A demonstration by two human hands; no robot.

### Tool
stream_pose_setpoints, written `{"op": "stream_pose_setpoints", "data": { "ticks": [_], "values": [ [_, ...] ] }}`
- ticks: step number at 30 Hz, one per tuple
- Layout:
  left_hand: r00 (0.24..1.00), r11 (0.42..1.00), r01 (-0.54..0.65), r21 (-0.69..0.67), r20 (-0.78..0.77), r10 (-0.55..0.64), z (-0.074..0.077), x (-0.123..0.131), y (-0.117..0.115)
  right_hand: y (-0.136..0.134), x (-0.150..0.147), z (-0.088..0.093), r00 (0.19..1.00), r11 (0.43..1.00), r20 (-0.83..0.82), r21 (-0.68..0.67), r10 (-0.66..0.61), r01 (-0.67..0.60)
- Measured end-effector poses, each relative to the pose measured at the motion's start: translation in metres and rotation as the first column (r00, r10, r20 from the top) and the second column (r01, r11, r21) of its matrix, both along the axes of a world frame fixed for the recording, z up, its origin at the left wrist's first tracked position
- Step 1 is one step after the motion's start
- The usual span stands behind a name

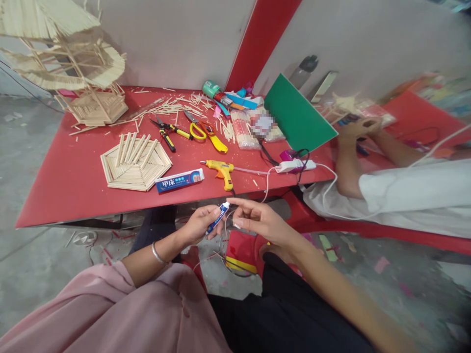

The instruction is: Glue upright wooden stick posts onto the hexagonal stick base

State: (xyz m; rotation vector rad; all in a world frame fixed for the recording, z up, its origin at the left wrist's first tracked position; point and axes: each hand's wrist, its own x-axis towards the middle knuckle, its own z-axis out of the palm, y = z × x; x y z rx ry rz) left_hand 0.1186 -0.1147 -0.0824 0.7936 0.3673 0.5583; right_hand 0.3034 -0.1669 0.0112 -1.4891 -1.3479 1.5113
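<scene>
My left hand (204, 221) is closed round a small blue-and-white ointment tube (218, 218), its white end tilted up to the right. My right hand (259, 218) has its index finger stretched out to the tube's white tip. Its other fingers curl in towards the thumb, where a small white spot shows; I cannot tell whether that is a cap or a nail. Just beyond the hands, a blue-and-white ointment box (179, 181) lies on the red table (73, 196). A yellow glue gun (221, 172) rests to the right of the box.
An octagonal stick base (136, 162) lies at left, before a tall stick pavilion (97, 105). Pliers (170, 131), orange-yellow scissors (206, 131), loose sticks and stick packs (243, 130) lie behind. A green board (298, 115) leans beside a power strip (294, 165). Another person's arm (349, 162) is at right.
</scene>
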Motion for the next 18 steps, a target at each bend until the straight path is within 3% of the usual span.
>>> {"op": "stream_pose_setpoints", "data": {
  "ticks": [18],
  "values": [
    [1.000,1.000,-0.001,0.001,-0.020,0.001,-0.0019,0.0005,0.0000,-0.0006,0.0025,-0.0052,0.999,1.000,-0.029,-0.008,0.023,-0.024]
  ]
}}
